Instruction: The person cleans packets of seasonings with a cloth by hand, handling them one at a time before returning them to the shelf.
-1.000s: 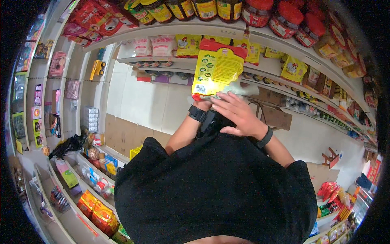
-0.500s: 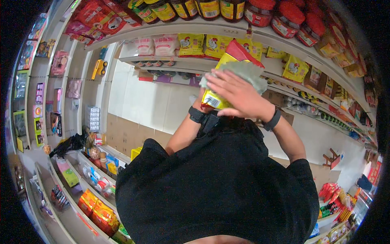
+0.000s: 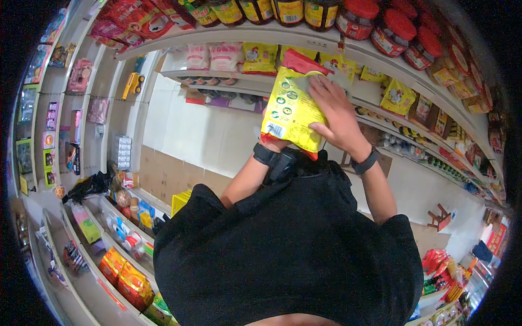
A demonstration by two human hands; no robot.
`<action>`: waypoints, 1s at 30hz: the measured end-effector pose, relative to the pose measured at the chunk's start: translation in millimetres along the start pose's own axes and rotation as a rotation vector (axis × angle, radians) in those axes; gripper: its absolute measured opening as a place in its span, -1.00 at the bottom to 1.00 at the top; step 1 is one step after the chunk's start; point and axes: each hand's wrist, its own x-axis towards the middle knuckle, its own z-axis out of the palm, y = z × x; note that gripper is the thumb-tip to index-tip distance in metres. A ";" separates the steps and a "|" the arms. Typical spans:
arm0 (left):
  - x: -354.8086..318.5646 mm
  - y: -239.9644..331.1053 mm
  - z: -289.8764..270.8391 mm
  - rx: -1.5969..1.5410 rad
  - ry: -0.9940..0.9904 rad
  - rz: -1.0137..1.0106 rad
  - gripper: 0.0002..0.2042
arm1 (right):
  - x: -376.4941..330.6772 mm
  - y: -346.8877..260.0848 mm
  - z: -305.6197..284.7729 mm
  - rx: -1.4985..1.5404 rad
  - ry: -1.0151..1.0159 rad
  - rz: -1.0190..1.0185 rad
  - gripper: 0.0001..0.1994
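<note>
A yellow bag with a red top end and red lower edge is held up in front of my chest, its printed back turned toward me. My left hand grips it from behind at the lower left; most of its fingers are hidden by the bag. Along the bag's right side lies my right hand, fingers stretched and thumb apart, with a grey-green cloth held against the bag. Hand and bag hide nearly all of the cloth.
Ahead, a shelf carries dark jars and red-lidded jars. Similar yellow bags stand one level below. More shelving runs along my left, with a yellow toy truck. A small wooden stool is on the floor at right.
My right hand has slid from across the bag's middle to its right side, and the cloth has gone mostly out of sight. The bag's back now faces me, more fully visible.
</note>
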 end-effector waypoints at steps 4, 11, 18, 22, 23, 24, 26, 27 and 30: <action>-3.7 -9.7 -30.9 -0.399 -0.319 -0.096 -0.43 | -11.5 -7.4 13.0 0.028 0.043 -0.104 -0.33; -7.9 -10.4 -29.9 0.085 -0.062 -0.022 -0.57 | -20.5 -32.8 24.3 0.181 0.030 -0.256 -0.56; -22.0 -23.7 -70.2 0.845 0.248 -0.027 -0.61 | -18.1 -22.3 48.7 0.240 0.136 -0.250 -0.72; -27.1 -23.6 -84.2 1.257 0.376 0.018 -0.63 | -19.1 -17.2 56.3 0.254 0.087 -0.220 -0.74; -25.6 -21.4 -80.8 1.322 0.378 0.022 -0.64 | -20.2 -15.0 60.4 0.270 0.169 -0.202 -0.74; -26.6 -18.3 -71.8 1.378 0.368 0.027 -0.64 | -26.0 -13.1 65.3 0.253 0.177 -0.193 -0.74; -29.8 -13.4 -42.9 1.436 0.339 0.034 -0.64 | -36.1 -9.0 74.2 0.307 0.098 0.152 -0.70; -28.1 -12.6 -22.4 1.600 0.268 0.164 -0.65 | -36.3 -3.5 74.3 0.294 0.108 0.158 -0.70; -8.5 -12.1 1.5 1.360 0.189 0.322 -0.63 | -34.8 5.4 78.4 0.346 0.173 0.327 -0.65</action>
